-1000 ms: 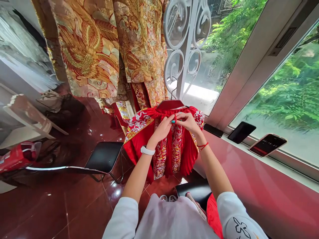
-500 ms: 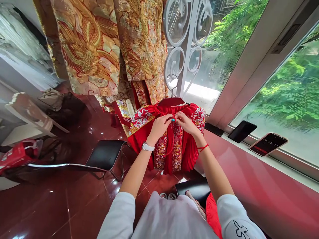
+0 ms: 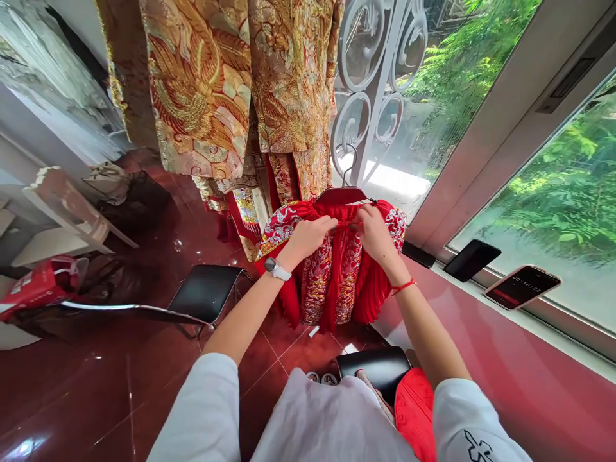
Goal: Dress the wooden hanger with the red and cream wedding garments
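Observation:
A red embroidered garment with silver and gold stitching and pleated sides hangs in front of me on a hanger. At its neckline my left hand pinches one side of a red tie cord, fingers closed. My right hand grips the cord's other side, also closed. The cord runs taut between the two hands, with a small knot or loop near the middle; its exact form is too small to tell. Red strands drop from it down the garment's front.
Gold embroidered garments hang behind. A black chair stands at left, another black seat close below me. White scrollwork rises behind the hanger. Phones lie along the sill, one lit phone among them.
My hands have moved apart sideways, drawing the cord taut between them. The turquoise bit that showed at the knot is no longer visible. The view has shifted slightly.

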`<act>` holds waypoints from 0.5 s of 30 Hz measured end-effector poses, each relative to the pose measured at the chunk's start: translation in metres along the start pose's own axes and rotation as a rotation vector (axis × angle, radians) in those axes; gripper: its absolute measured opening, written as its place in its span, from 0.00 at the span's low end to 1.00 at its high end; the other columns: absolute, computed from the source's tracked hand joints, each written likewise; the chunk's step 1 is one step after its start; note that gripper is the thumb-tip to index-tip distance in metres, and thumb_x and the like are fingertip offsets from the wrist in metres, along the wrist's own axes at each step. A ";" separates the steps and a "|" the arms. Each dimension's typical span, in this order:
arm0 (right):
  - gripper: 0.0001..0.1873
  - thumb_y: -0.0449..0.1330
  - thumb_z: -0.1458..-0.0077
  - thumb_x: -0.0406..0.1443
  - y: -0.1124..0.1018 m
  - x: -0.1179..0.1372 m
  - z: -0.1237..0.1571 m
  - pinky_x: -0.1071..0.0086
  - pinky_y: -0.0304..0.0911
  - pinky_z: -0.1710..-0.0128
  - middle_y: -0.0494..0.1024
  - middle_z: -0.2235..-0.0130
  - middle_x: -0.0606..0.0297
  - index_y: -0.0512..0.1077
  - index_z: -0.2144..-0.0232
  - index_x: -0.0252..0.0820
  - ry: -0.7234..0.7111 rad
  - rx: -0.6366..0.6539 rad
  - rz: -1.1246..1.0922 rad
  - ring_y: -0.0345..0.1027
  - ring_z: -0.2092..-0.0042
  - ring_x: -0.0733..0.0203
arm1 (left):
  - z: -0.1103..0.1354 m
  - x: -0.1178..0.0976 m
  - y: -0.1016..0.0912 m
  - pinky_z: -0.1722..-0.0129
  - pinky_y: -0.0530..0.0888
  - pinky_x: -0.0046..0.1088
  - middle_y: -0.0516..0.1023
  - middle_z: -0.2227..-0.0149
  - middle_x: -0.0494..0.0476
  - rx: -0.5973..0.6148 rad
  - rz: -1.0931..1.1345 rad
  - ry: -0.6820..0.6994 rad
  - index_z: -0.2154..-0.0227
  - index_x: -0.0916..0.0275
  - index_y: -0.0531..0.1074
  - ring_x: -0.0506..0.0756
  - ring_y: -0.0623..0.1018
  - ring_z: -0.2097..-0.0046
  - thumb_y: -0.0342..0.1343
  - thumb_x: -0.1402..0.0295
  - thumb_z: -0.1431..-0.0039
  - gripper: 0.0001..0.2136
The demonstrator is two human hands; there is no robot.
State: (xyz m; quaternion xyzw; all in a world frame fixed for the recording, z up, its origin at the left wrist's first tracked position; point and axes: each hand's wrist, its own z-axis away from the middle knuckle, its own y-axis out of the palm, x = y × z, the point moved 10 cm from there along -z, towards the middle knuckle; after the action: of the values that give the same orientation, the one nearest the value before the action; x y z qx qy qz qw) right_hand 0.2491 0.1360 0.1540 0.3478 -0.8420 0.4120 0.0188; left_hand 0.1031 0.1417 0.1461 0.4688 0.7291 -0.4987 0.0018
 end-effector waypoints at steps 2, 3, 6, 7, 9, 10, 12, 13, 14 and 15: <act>0.10 0.50 0.44 0.26 -0.008 -0.005 0.001 0.51 0.61 0.53 0.72 0.59 0.52 0.66 0.69 0.44 -0.013 -0.009 0.162 0.61 0.55 0.46 | 0.006 0.010 -0.006 0.71 0.60 0.27 0.77 0.63 0.58 0.019 -0.038 -0.011 0.58 0.56 0.79 0.55 0.74 0.69 0.47 0.83 0.42 0.20; 0.10 0.50 0.44 0.25 -0.010 -0.008 0.002 0.49 0.60 0.52 0.72 0.58 0.51 0.67 0.68 0.43 -0.018 0.002 0.214 0.60 0.55 0.45 | 0.009 0.015 -0.008 0.71 0.60 0.27 0.77 0.63 0.58 0.034 -0.040 -0.015 0.58 0.56 0.79 0.55 0.74 0.69 0.47 0.83 0.42 0.21; 0.10 0.50 0.43 0.26 -0.010 -0.015 0.006 0.48 0.60 0.51 0.72 0.57 0.50 0.67 0.68 0.43 -0.019 0.024 0.198 0.60 0.53 0.44 | 0.015 0.022 -0.010 0.71 0.62 0.27 0.76 0.64 0.58 0.039 0.000 -0.057 0.59 0.57 0.79 0.54 0.73 0.70 0.47 0.83 0.42 0.19; 0.08 0.50 0.42 0.28 -0.010 -0.017 0.007 0.49 0.61 0.52 0.72 0.59 0.52 0.66 0.69 0.43 0.001 0.009 0.127 0.61 0.55 0.46 | 0.015 0.022 -0.010 0.71 0.63 0.27 0.76 0.64 0.58 0.016 0.034 -0.078 0.60 0.57 0.78 0.54 0.73 0.69 0.48 0.81 0.41 0.17; 0.05 0.53 0.39 0.33 -0.007 -0.022 0.008 0.54 0.64 0.56 0.72 0.63 0.57 0.65 0.69 0.44 0.088 -0.034 -0.121 0.63 0.59 0.51 | 0.015 0.019 -0.011 0.70 0.65 0.25 0.75 0.63 0.58 -0.079 0.161 -0.117 0.63 0.58 0.77 0.54 0.74 0.67 0.52 0.77 0.39 0.11; 0.06 0.54 0.38 0.38 -0.002 -0.026 0.009 0.58 0.65 0.59 0.72 0.65 0.60 0.65 0.69 0.44 0.149 -0.054 -0.287 0.64 0.62 0.54 | 0.015 0.017 -0.011 0.70 0.66 0.25 0.75 0.62 0.57 -0.134 0.267 -0.137 0.64 0.59 0.76 0.53 0.74 0.66 0.54 0.74 0.38 0.07; 0.13 0.57 0.39 0.47 0.014 -0.032 0.012 0.64 0.65 0.65 0.71 0.68 0.65 0.65 0.67 0.45 0.290 -0.083 -0.633 0.64 0.66 0.59 | 0.014 0.016 -0.003 0.73 0.67 0.23 0.74 0.62 0.56 -0.210 0.562 -0.194 0.65 0.60 0.74 0.51 0.74 0.68 0.57 0.68 0.38 0.02; 0.17 0.57 0.41 0.52 0.023 -0.035 0.014 0.66 0.64 0.68 0.70 0.69 0.66 0.65 0.67 0.46 0.355 -0.090 -0.776 0.64 0.68 0.60 | 0.014 0.016 0.005 0.75 0.67 0.23 0.74 0.63 0.55 -0.221 0.725 -0.237 0.65 0.60 0.72 0.50 0.74 0.70 0.58 0.65 0.38 0.04; 0.19 0.58 0.42 0.55 0.030 -0.036 0.015 0.68 0.63 0.70 0.69 0.70 0.67 0.65 0.67 0.47 0.407 -0.093 -0.876 0.64 0.69 0.61 | 0.014 0.017 0.015 0.76 0.66 0.22 0.73 0.65 0.53 -0.218 0.878 -0.285 0.66 0.60 0.70 0.49 0.73 0.72 0.59 0.62 0.39 0.07; 0.21 0.57 0.43 0.57 0.033 -0.037 0.016 0.68 0.62 0.71 0.68 0.71 0.68 0.65 0.67 0.47 0.438 -0.093 -0.922 0.63 0.70 0.61 | 0.015 0.019 0.023 0.78 0.66 0.22 0.72 0.67 0.51 -0.208 1.010 -0.333 0.66 0.60 0.68 0.48 0.73 0.74 0.59 0.60 0.39 0.10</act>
State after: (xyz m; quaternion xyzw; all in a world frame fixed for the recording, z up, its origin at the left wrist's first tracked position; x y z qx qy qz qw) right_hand 0.2615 0.1596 0.1096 0.5874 -0.5947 0.3861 0.3902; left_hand 0.1014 0.1449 0.1130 0.6729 0.4483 -0.4286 0.4031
